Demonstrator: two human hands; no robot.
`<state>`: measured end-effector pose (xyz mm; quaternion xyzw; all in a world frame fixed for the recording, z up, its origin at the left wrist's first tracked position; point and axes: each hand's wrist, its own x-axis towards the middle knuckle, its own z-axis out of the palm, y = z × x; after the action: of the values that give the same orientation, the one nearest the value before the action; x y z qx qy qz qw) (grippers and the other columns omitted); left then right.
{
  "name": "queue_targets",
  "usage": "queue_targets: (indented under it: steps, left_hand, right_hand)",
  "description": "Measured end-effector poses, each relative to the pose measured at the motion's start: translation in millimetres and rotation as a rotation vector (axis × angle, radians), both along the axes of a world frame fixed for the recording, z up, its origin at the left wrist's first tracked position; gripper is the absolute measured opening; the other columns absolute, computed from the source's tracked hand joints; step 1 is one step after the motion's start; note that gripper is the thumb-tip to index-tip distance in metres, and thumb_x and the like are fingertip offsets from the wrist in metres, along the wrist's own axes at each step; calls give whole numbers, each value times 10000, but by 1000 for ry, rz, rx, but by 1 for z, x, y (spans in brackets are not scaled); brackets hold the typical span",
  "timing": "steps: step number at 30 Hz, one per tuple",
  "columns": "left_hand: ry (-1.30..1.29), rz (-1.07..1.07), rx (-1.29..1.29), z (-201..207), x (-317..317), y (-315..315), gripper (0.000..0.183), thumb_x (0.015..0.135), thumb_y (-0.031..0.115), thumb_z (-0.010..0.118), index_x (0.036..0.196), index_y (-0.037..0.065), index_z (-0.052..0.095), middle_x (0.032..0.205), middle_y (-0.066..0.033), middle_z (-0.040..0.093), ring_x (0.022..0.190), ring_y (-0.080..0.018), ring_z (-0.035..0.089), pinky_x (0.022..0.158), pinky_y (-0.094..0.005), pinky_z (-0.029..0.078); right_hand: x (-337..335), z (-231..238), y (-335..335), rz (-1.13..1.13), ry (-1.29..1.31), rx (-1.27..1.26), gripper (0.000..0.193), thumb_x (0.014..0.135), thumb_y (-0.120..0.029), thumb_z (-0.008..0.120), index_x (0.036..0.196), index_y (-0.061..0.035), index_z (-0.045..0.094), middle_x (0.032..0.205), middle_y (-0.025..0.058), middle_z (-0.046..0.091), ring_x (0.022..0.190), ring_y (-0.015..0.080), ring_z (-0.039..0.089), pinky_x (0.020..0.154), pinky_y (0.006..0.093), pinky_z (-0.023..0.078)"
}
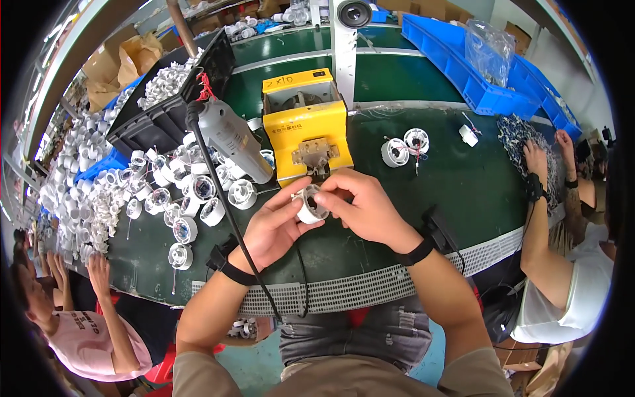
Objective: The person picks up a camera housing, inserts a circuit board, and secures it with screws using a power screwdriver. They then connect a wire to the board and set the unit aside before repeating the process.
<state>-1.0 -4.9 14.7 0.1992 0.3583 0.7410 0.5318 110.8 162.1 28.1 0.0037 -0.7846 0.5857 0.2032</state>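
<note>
Close in front of the yellow machine (307,129), my left hand (271,228) holds a small white round plastic housing (309,213) between thumb and fingers. From the other side, my right hand (362,204) has its thumb and fingers closed at the housing's rim and opening. Whether those fingers also pinch a small part inside is hidden. The machine has a metal fixture (315,153) on its front, just beyond my fingertips. A grey cylindrical power tool (231,139) hangs to the left of it, its black cable (228,212) passing across my left wrist.
Many white housings (185,228) with wires crowd the bench's left side, beside a black crate (159,109) of white parts. Two wired housings (395,152) and a small white piece (468,135) lie to the right. Blue bins (493,99) stand behind. People work at both sides.
</note>
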Motion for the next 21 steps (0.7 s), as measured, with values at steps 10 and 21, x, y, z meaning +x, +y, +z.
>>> queue_targets:
  steps: [10,21]
  left_hand:
    - [-52,88,186,-11,6,9,356,977,176,485,1316,68,484,1253,-81,555,1162,-211,538,1005,-410,443]
    - [52,-38,201,-3,4,3,465,953,160,504,1398,88,388,1365,-102,464,1235,-253,477,1053,-427,365]
  right_hand:
    - [18,25,6,-250,239,503,188,755,49,650,934,-2,621,892,100,607,745,231,609,611,264,484]
    - [8,13,0,101,40,-181,112,838,55,610,948,50,632,847,80,622,655,119,602,588,229,490]
